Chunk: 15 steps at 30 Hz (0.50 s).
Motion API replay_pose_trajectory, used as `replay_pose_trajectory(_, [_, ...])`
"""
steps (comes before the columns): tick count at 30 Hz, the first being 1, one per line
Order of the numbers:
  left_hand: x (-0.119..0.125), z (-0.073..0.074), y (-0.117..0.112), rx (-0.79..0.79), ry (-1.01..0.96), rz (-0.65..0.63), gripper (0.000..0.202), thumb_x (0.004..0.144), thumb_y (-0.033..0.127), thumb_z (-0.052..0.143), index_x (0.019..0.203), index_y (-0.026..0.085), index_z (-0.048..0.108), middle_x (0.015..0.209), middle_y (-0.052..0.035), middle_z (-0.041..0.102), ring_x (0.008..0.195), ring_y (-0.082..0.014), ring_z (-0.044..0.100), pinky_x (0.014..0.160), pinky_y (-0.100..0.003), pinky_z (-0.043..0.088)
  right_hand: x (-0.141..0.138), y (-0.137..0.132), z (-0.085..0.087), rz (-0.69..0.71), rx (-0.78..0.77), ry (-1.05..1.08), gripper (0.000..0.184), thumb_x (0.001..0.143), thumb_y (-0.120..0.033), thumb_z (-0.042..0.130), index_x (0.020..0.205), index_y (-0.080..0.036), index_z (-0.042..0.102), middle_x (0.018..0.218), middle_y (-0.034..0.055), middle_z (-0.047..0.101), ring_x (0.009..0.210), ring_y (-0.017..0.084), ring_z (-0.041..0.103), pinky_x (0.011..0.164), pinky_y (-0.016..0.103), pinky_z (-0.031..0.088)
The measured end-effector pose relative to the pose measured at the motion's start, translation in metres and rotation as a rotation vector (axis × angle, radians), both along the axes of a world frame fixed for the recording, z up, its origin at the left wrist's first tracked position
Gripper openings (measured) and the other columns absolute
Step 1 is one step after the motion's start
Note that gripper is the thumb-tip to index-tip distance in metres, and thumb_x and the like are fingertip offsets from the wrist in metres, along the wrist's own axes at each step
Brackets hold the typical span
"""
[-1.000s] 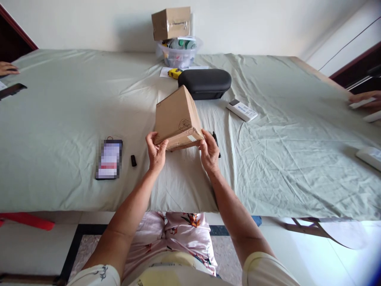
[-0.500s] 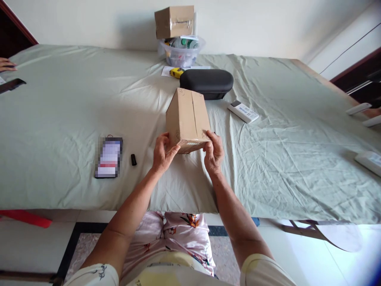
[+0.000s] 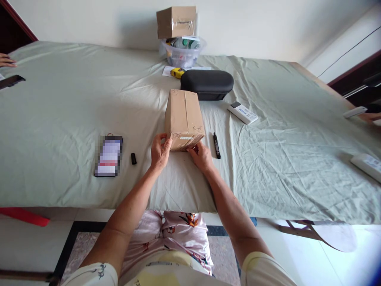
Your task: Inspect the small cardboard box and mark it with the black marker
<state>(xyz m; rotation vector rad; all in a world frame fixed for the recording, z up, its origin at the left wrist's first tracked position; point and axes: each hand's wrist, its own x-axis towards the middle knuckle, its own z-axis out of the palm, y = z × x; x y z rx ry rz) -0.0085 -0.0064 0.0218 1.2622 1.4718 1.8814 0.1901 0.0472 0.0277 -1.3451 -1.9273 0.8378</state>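
A taped brown cardboard box [image 3: 183,117] lies flat on the pale green sheet [image 3: 74,103] in front of me, its long side running away from me. My left hand [image 3: 160,151] grips its near left corner. At the near bottom edge, my right hand [image 3: 201,156] has its fingers against the box's near face. A black marker [image 3: 216,145] rests on the sheet just right of my right hand, and its black cap [image 3: 133,159] sits left of my left hand.
A phone [image 3: 108,155] lies at the left. A black case [image 3: 207,84], a white remote [image 3: 243,112], a yellow tape measure [image 3: 177,72], and a plastic tub [image 3: 181,53] topped by a second box [image 3: 176,22] stand beyond. Other people's hands [image 3: 6,60] show at both edges.
The box was held tilted on edge above the sheet; it has been turned and laid down flat. My right hand dropped from its right side to its near bottom edge, uncovering the marker.
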Motion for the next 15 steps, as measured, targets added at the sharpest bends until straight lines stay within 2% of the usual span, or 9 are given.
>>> replay_pose_trajectory(4, [-0.001,-0.003,0.001,-0.028,0.068,0.002,0.070,0.094,0.087,0.060,0.116,0.021,0.068,0.116,-0.0135,0.076,0.111,-0.0260,0.076,0.090,-0.038,0.066,0.000,0.002,-0.004,-0.026,0.060,-0.043,0.014,0.084,-0.034,0.065,0.094,-0.026,0.059,0.081,0.0033,0.072,0.073,0.021,0.062,0.073,0.035,0.049])
replay_pose_trajectory(10, [0.002,-0.009,0.002,-0.025,0.179,0.022,0.066,0.097,0.084,0.059,0.120,0.022,0.067,0.119,-0.0131,0.077,0.113,-0.0257,0.077,0.089,-0.037,0.067,0.003,0.003,-0.003,-0.033,0.155,0.042,0.011,0.083,-0.032,0.063,0.086,-0.026,0.053,0.082,0.0020,0.067,0.068,0.017,0.055,0.069,0.033,0.049])
replay_pose_trajectory(15, [-0.001,-0.014,0.004,-0.039,0.164,0.011,0.048,0.104,0.068,0.059,0.123,0.024,0.066,0.123,-0.0133,0.077,0.117,-0.0261,0.077,0.097,-0.041,0.068,0.002,-0.002,0.002,-0.087,0.151,0.147,0.014,0.085,-0.036,0.066,0.093,-0.026,0.058,0.079,-0.0017,0.068,0.064,0.014,0.054,0.067,0.030,0.048])
